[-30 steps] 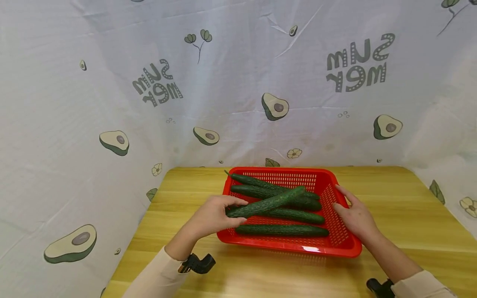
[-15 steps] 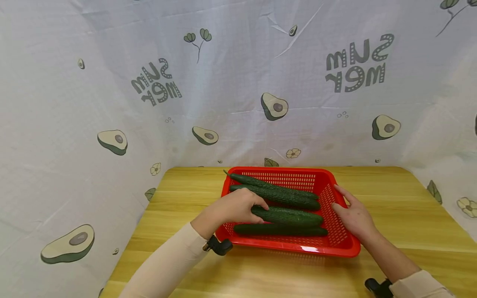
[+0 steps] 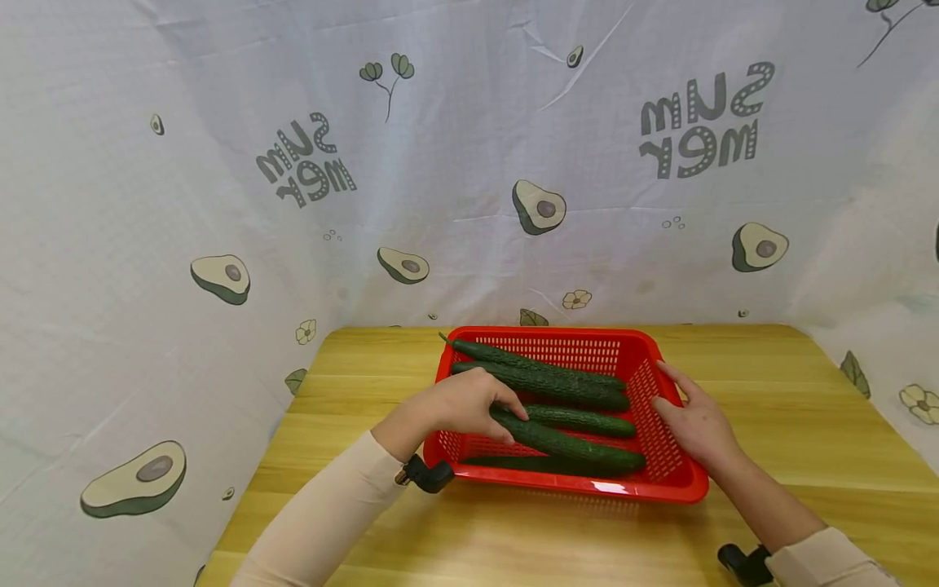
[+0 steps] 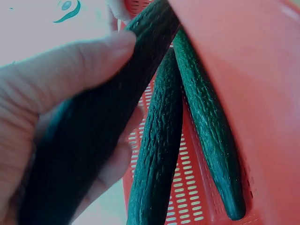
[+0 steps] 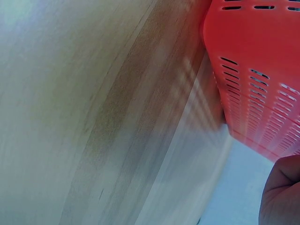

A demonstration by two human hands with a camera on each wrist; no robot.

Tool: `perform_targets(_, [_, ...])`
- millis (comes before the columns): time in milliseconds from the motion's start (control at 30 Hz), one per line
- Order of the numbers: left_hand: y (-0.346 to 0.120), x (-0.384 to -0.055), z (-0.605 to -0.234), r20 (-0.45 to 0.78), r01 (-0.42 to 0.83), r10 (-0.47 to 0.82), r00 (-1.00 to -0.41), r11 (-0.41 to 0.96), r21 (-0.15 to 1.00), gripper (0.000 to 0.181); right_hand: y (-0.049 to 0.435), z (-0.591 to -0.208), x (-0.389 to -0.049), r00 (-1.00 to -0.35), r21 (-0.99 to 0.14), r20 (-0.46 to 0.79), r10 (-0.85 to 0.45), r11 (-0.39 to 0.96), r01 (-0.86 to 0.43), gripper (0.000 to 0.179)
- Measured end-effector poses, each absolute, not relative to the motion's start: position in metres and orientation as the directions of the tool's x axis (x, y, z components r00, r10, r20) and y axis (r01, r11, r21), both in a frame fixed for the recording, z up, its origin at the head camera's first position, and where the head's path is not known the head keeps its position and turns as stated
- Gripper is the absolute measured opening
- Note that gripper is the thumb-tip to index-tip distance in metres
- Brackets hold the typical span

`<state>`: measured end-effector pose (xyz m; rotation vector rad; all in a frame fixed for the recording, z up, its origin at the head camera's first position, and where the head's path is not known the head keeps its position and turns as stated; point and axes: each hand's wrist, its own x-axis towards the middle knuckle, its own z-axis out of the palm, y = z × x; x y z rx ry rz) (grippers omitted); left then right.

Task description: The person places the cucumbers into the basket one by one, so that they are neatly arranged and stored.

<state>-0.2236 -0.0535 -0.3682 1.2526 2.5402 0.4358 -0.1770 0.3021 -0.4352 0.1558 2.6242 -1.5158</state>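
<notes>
In the head view my left hand [image 3: 469, 403] reaches over the left side of a red slotted plastic basket [image 3: 663, 492]. It grips a long dark green cucumber [image 3: 575, 445] near its left end, thumb on one side and fingers on the other. That cucumber slants down to the right and overlaps the front cucumber [image 3: 506, 462]. Behind it lie a shorter-looking cucumber [image 3: 587, 420] and two more along the back, one being the stemmed cucumber [image 3: 499, 355]. The left wrist view shows the held cucumber [image 4: 98, 126] close up. My right hand [image 3: 697, 424] holds the basket's right rim.
The basket stands on a yellow wood-grain table [image 3: 381, 522]. A white cloth [image 3: 455, 163] printed with avocados hangs behind and at the sides. Black wrist cameras sit at both sleeves, such as the left camera [image 3: 427, 474].
My left hand has moved rightward over the basket with the cucumber, whose right end has swung toward the front. The right hand has stayed on the rim.
</notes>
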Motion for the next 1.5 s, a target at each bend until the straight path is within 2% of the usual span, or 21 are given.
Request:
perform_targets(133, [-0.052,-0.227,-0.367,-0.088,0.747,0.808,-0.582,0.575,0.335,0.035,0.302,-0.435,-0.176,-0.989,-0.859,-0.146,0.037,0.491,0.145,0.068])
perform_targets(300, [-0.05,-0.23,-0.369,-0.082,0.733,0.788,-0.61,0.601,0.32,0.034,0.302,-0.434,-0.175,-0.987,-0.86,-0.154,0.043,0.486,0.155,0.069])
perform_targets(433, [-0.052,-0.231,-0.371,-0.102,0.702,0.771,-0.628,0.619,0.353,0.033,0.301,-0.434,-0.174,-0.985,-0.868,-0.168,0.041,0.468,0.168,0.069])
perform_targets(633, [-0.056,-0.232,-0.371,-0.092,0.692,0.786,-0.611,0.588,0.419,0.031,0.301,-0.435,-0.175,-0.986,-0.871,-0.164,0.039,0.463,0.163,0.07])
perform_targets(933, [-0.056,-0.232,-0.369,-0.061,0.713,0.771,-0.633,0.612,0.341,0.031,0.3,-0.435,-0.176,-0.985,-0.872,-0.167,0.044,0.46,0.168,0.069])
perform_targets(1200, [-0.06,-0.234,-0.369,-0.068,0.675,0.778,-0.624,0.581,0.454,0.03,0.301,-0.435,-0.175,-0.985,-0.871,-0.169,0.042,0.462,0.169,0.069])
perform_targets(1500, [-0.054,-0.236,-0.372,-0.064,0.742,0.792,-0.607,0.594,0.311,0.031,0.302,-0.435,-0.176,-0.984,-0.867,-0.171,0.042,0.468,0.17,0.069])
